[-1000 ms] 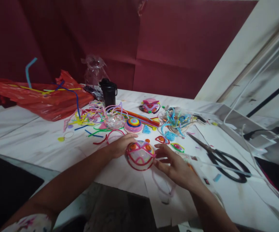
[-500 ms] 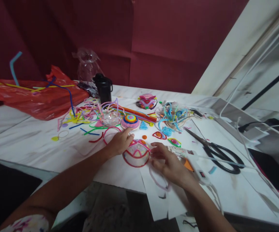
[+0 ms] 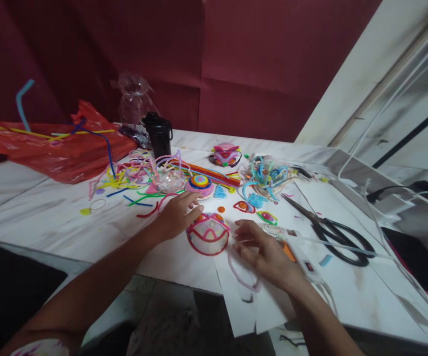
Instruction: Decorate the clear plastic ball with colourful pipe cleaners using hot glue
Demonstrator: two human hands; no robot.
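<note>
On the white marbled table, a round pale craft piece [image 3: 208,241] outlined in red and pink pipe cleaner lies between my hands. My left hand [image 3: 179,213] is at its upper left, fingers spread with nothing seen in them, close to a pink disc with blue, yellow and orange rings [image 3: 199,183]. To the right of the piece, my right hand [image 3: 260,249] hovers with loosely curved fingers apart, above white paper sheets [image 3: 236,306]. An orange dot [image 3: 221,209] and two eye-shaped pieces, one red-edged [image 3: 244,207] and one green-edged [image 3: 268,217], lie just beyond.
Large black scissors [image 3: 332,232] and a white power strip [image 3: 306,264] lie at right. Behind are a black bottle [image 3: 158,136], a clear faceted bowl [image 3: 170,180], tangled blue pipe cleaners [image 3: 268,175] and a pink craft mask [image 3: 226,155]. A red plastic bag [image 3: 62,153] fills the left.
My left hand has drawn back slightly to the left and its fingers have spread. My right hand stays almost in place. The craft piece is nearly unmoved.
</note>
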